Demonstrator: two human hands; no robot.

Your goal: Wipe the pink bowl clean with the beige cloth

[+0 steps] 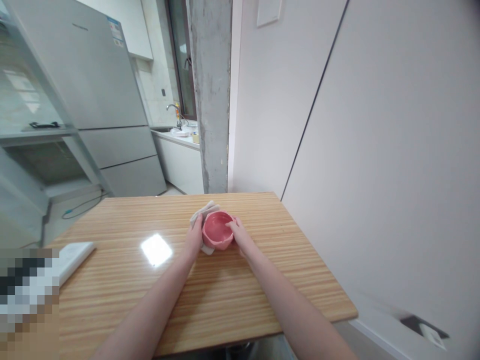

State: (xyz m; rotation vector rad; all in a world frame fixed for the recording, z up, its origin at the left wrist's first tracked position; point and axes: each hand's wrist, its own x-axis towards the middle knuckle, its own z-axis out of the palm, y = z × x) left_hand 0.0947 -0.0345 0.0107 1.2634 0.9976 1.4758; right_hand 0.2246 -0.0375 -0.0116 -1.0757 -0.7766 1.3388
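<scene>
Bowl (pixel 218 232) between left hand (pixel 195 234) and right hand (pixel 242 236) has right thumb (pixel 231 226) inside.

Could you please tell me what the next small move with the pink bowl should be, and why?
I would probably slide the cloth along the outside of the bowl with the left hand: the cloth lies there by that hand, while the right hand grips the opposite side, thumb over the rim, and could steady it.

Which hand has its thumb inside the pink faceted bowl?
The right hand: its thumb reaches into the pink faceted bowl; the left hand, with a pale folded cloth, is outside.
</scene>
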